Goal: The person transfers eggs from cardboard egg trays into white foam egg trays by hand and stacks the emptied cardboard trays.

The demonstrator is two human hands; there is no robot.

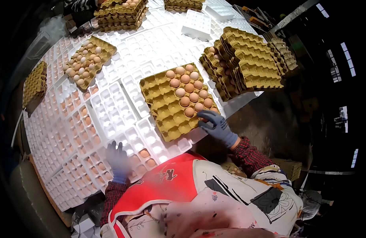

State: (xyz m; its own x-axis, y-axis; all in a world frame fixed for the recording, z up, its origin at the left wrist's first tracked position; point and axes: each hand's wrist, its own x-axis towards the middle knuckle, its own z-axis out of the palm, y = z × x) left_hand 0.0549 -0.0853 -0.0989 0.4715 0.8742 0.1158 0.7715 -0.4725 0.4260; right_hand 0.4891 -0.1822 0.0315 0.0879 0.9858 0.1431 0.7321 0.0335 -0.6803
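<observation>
My right hand (216, 127), in a blue-grey glove, is at the lower right corner of a yellow-brown egg tray (163, 113). Its fingers curl near the lowest eggs there; whatever they may hold is hidden. Brown eggs (189, 88) fill the right part of that tray, and its left part has bare cups. My left hand (118, 158), also gloved, is over the white foam trays (111, 104) at the lower left, fingers spread and slightly blurred, with nothing seen in it. Just right of it, a few eggs (144, 153) lie in foam cups.
Stacked egg trays (250, 59) stand on the right, with another stack (121, 18) at the top. One tray with eggs (89, 61) lies at the upper left. A white foam block (196, 24) is near the back. Part of another person (80, 6) shows at the top left.
</observation>
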